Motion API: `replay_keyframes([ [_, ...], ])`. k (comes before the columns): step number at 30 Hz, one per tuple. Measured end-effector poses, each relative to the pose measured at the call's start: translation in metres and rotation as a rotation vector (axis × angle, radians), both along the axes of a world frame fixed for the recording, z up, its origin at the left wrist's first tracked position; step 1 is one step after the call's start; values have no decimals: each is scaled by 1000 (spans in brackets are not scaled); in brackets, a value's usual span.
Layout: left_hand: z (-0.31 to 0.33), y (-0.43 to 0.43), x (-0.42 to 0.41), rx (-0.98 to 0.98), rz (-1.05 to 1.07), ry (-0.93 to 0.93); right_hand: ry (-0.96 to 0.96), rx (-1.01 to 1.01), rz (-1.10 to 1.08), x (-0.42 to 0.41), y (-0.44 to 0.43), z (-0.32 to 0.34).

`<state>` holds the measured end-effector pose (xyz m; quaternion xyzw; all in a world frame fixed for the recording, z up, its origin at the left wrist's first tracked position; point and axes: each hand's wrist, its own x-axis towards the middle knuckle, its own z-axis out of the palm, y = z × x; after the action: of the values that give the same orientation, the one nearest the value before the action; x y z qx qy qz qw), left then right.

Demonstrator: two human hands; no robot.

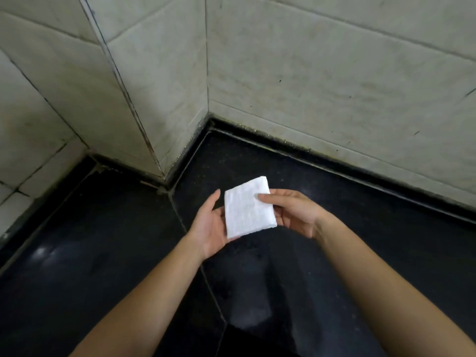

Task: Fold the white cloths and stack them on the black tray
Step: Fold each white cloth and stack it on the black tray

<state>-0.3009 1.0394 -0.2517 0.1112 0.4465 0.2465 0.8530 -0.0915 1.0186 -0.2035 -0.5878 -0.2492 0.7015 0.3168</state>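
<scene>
The right hand pinches the white cloth at its right edge, with the thumb flat on the top face and the fingers tucked beneath. The left hand lies palm up under the opposite side. Its fingers are hidden below the cloth and bear it from underneath, while its thumb stands straight just beside the left edge, not pressing on it. The cloth, already a compact, thick folded square, is held in the air between the two hands and touches nothing else.

It looks light and soft, a terry-like weave that should grip skin rather than slip. It is not fragile, but the layers have no stiffness of their own. Held by one corner alone, the fold would probably sag or fall open. The surest hold is the present one: a thumb above and fingers below across all the layers near an edge, with a flat palm under the far side.

Below the grip lies a dark polished counter, well apart from the cloth. Beyond the grip, pale tiled walls meet in a corner. The black tray cannot be made out as separate from the counter, so the place for setting the cloth down cannot be told.
</scene>
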Motion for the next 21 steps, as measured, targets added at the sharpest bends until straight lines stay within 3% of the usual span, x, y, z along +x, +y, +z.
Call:
replay_keyframes([
  [3,16,-2,3,45,-4,-81,-54,-20,-17,10,-21,4],
  [7,26,-10,11,185,-158,37,-73,-43,-95,23,-54,8],
  [16,70,-39,58,319,-415,158,84,-14,-285,63,-127,24],
  [21,93,-79,119,420,-541,140,5,51,-346,101,-202,43],
])
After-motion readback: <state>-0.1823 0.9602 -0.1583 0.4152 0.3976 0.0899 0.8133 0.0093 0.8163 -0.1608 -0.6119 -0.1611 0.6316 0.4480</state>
